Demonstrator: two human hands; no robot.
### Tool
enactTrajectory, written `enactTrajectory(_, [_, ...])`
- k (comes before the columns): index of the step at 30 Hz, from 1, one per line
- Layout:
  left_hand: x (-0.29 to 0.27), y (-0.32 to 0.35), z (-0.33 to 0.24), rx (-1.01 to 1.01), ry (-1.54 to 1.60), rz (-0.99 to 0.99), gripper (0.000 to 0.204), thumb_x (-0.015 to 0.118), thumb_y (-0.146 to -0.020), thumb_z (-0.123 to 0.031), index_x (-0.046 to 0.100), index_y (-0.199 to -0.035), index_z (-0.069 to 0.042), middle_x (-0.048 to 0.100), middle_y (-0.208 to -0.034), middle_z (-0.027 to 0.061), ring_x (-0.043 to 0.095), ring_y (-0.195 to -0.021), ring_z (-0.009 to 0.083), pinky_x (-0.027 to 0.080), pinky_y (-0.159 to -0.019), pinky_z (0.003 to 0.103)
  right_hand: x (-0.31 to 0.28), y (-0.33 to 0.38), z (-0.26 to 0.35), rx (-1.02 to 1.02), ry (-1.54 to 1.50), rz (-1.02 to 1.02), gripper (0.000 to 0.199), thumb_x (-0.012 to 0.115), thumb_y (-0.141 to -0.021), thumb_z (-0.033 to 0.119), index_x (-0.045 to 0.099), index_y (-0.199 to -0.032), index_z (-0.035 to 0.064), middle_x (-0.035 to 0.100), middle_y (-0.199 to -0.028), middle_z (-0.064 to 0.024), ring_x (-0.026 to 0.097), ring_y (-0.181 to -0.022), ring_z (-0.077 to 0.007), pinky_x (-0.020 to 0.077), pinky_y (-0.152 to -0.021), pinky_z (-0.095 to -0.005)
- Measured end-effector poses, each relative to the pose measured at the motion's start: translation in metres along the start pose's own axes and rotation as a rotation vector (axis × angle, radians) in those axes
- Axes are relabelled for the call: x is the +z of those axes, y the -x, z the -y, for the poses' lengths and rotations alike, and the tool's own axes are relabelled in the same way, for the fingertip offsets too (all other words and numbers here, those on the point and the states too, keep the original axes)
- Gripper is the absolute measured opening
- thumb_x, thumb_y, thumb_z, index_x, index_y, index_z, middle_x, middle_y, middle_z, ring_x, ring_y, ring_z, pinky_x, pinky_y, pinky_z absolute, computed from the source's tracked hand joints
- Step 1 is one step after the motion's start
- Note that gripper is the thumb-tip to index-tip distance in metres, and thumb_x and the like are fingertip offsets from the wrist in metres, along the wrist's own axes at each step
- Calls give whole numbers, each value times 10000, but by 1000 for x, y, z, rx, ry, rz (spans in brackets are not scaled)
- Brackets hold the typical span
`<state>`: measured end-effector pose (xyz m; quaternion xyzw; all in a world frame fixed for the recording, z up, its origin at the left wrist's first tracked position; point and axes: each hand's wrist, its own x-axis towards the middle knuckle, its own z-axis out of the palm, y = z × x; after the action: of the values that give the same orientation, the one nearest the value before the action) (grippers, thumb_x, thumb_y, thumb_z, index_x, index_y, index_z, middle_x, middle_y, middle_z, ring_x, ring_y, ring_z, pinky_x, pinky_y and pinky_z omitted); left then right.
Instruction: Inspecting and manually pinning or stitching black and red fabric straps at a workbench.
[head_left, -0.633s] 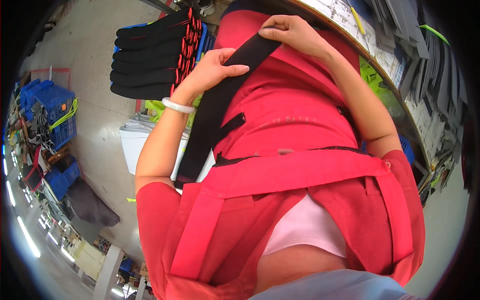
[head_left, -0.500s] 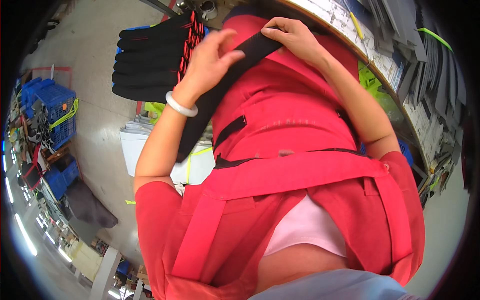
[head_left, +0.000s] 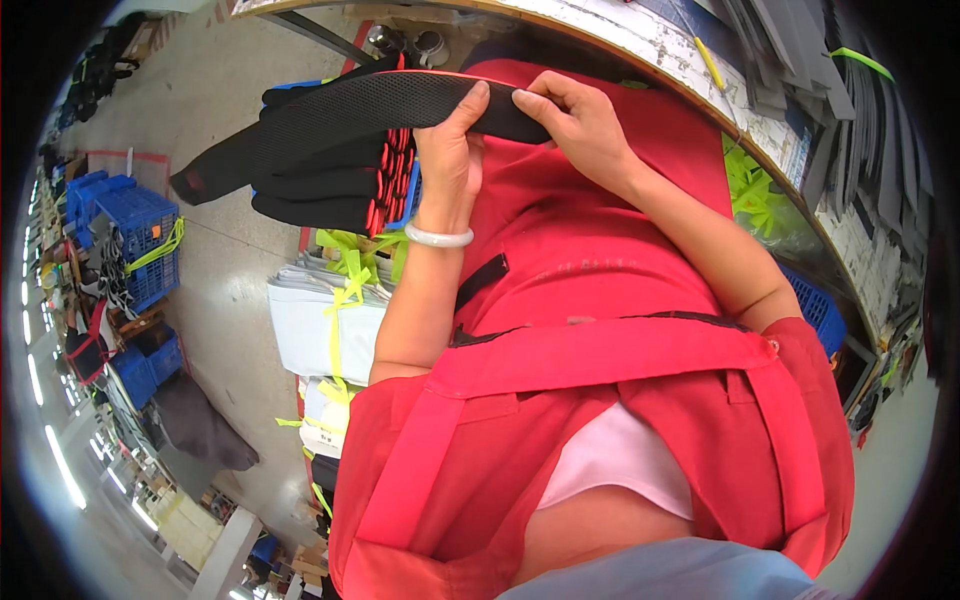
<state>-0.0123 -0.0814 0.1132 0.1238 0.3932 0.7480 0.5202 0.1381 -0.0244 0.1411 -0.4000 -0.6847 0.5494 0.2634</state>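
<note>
A long black mesh fabric strip (head_left: 330,115) with a thin red edge is stretched out over my lap toward the left. My left hand (head_left: 452,150), with a white bangle at the wrist, grips it near its right part, thumb on top. The thumb and fingers of my right hand (head_left: 582,128) pinch the strip's right end, close beside the left thumb. The strip's far left end hangs free in the air. Beneath it lies a stack of folded black pieces (head_left: 318,205) with red edges, partly hidden, in a blue crate (head_left: 412,195).
A worktable (head_left: 640,45) runs along the top and right, bearing a yellow cutter (head_left: 708,62) and bundled grey strips (head_left: 862,130). Bundles of white sheets (head_left: 325,325) tied with yellow-green ribbon stand left of me. Blue crates (head_left: 140,235) sit farther left; a metal mug (head_left: 430,47) stands beyond the stack.
The strip, earlier hanging down beside my left forearm, now extends out to the left. My left hand, earlier raised with fingers apart, has closed on it. The right hand keeps its pinch.
</note>
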Motion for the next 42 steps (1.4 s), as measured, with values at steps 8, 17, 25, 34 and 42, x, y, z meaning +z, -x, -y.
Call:
enactTrajectory(8, [8,8,24,8,-116,23,127,705,-839,-32,644,-950,-46,645,-893,16,620,-805,111,503,-732,251,3,-9,-32,-180,-50,-104,264,593,-926,267,644,-862,17,542,-652,-5,467,-617,-61,396,-559,-248])
enactTrajectory(17, [-8,9,30,-86,-94,26,145,653,-885,-59,621,-1025,-41,646,-972,29,616,-844,110,503,-732,249,1,-16,-39,28,-18,56,284,545,-965,268,604,-869,7,505,-692,32,445,-669,-47,400,-605,-230])
enactTrajectory(25, [-10,7,34,-168,14,47,145,648,-879,-30,614,-1018,-46,646,-949,28,620,-844,114,506,-732,238,1,-24,-45,-137,154,-28,299,532,-974,256,585,-835,-4,477,-664,6,423,-653,-68,401,-594,-264])
enactTrajectory(34, [-16,6,34,-224,-4,146,183,629,-898,-44,582,-1074,-36,640,-1034,64,636,-937,175,531,-831,321,-3,-28,-42,-16,-27,119,354,533,-961,308,585,-816,-11,463,-628,-105,430,-597,-147,410,-588,-320])
enactTrajectory(42, [-31,-26,15,-89,254,-41,221,604,-929,-125,577,-1106,6,646,-1019,121,643,-944,226,529,-851,348,-1,-12,-39,-216,274,-33,295,573,-940,261,581,-804,-1,502,-644,-169,447,-563,-216,412,-562,-326])
